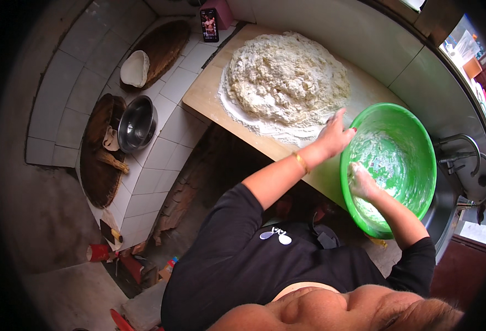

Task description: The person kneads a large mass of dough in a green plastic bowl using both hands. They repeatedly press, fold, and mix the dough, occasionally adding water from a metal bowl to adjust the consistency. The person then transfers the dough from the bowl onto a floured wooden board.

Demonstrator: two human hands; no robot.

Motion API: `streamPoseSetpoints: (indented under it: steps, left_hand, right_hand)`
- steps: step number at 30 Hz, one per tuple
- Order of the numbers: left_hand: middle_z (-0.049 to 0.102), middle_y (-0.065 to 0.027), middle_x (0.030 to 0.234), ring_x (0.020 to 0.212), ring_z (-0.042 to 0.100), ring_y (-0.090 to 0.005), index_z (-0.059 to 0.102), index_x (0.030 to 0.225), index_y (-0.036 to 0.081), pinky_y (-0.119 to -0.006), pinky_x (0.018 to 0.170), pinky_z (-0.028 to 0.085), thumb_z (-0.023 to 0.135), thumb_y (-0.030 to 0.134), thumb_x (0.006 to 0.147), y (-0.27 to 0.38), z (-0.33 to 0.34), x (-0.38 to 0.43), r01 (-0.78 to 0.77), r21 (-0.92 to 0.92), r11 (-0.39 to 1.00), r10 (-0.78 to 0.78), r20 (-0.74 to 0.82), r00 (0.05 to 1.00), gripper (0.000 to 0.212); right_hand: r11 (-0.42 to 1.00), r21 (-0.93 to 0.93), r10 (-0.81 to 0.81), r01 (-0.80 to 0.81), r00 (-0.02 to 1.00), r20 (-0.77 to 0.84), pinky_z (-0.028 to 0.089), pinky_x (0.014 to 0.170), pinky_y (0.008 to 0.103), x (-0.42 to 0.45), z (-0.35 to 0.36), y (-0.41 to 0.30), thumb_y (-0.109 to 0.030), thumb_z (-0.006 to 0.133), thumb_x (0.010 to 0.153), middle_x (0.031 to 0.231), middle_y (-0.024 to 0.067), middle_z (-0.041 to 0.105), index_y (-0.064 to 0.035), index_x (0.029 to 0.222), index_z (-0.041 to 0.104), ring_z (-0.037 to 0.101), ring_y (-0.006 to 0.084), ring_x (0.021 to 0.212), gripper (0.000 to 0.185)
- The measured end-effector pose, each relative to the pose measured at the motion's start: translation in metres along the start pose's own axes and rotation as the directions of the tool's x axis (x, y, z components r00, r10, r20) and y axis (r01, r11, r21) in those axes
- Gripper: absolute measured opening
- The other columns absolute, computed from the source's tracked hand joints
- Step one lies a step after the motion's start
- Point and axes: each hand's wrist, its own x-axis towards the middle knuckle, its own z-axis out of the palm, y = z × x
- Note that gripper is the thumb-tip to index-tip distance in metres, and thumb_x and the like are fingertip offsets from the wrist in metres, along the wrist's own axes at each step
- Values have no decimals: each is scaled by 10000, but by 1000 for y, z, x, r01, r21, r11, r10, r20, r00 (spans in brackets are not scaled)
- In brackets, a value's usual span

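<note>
A large mound of shaggy dough (288, 78) with loose flour round it lies on a wooden board (201, 91). To its right a green plastic basin (427, 165) is tilted, its inside smeared with flour and dough residue. My left hand (336, 134), with a bracelet at the wrist, is at the basin's left rim beside the dough, fingers spread; whether it grips the rim is unclear. My right hand (362, 182), coated in flour, reaches inside the basin near its left wall, its fingers partly hidden.
On the tiled counter (176, 87) at left are two dark wooden lids (164, 45), a white bowl-shaped piece (135, 68), a metal bowl (137, 124) and a phone (209, 25) propped against a pink box (222, 12). A faucet (474, 153) and a sink (443, 207) are at right.
</note>
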Motion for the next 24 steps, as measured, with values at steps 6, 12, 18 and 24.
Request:
streamPoseSetpoints:
  steps: [6, 12, 18, 24]
  left_hand:
    - [583, -273, 969, 890, 579, -372, 281, 1365, 100, -400, 798, 444, 501, 84, 734, 19, 14, 8, 113, 62, 992, -121, 160, 980, 669]
    - [563, -288, 1027, 940, 571, -383, 263, 1376, 96, -404, 835, 442, 467, 41, 717, 27, 16, -12, 150, -52, 987, -141, 144, 979, 693]
    - [560, -285, 1039, 940, 569, -385, 280, 1367, 86, -405, 832, 443, 461, 45, 716, 27, 20, -11, 156, -77, 985, -148, 96, 984, 676]
    - [562, -283, 1036, 934, 569, -386, 284, 1364, 77, -405, 832, 444, 453, 48, 719, 22, 24, -13, 117, -105, 988, -110, 64, 992, 667]
  right_hand:
    - [992, -112, 31, -50, 985, -167, 364, 903, 459, 39, 20, 26, 15, 487, 631, 1041, 302, 460, 79, 1042, 466, 439, 445, 1006, 416]
    - [855, -177, 343, -488, 787, -513, 394, 882, 441, 89, -29, 75, -7, 545, 674, 1011, 272, 497, 79, 1029, 469, 472, 419, 1010, 373]
    - [947, 162, 321, -279, 868, -380, 403, 770, 485, 58, 11, 23, -61, 568, 715, 917, 291, 496, 51, 973, 454, 492, 436, 896, 304]
    - [981, 184, 116, -53, 930, -348, 395, 814, 462, 39, 23, 26, -24, 508, 715, 953, 260, 495, 54, 1009, 478, 481, 402, 901, 306]
